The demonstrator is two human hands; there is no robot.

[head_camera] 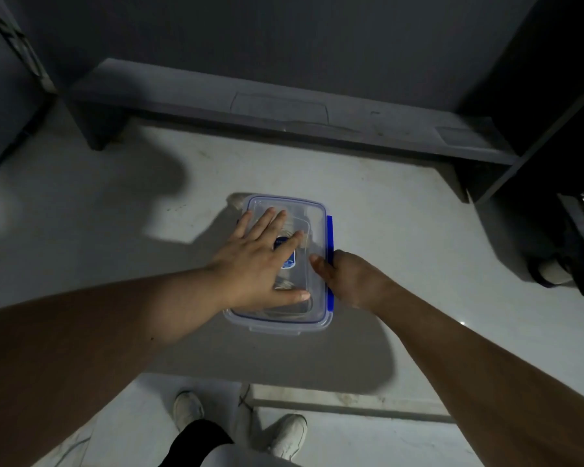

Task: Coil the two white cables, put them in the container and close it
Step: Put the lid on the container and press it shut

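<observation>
One clear container (277, 322) sat lidded on the white table (402, 230), the white cables (284, 284) inside too blurred to count, while the left hand (260, 264) lay spread flat on its lid (314, 214) and the right hand (348, 278) pinched the single blue latch (329, 230), thumb on top

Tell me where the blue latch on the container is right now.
The blue latch runs along the right edge of the clear container on the white table, centre of the head view, partly under the right hand.
</observation>
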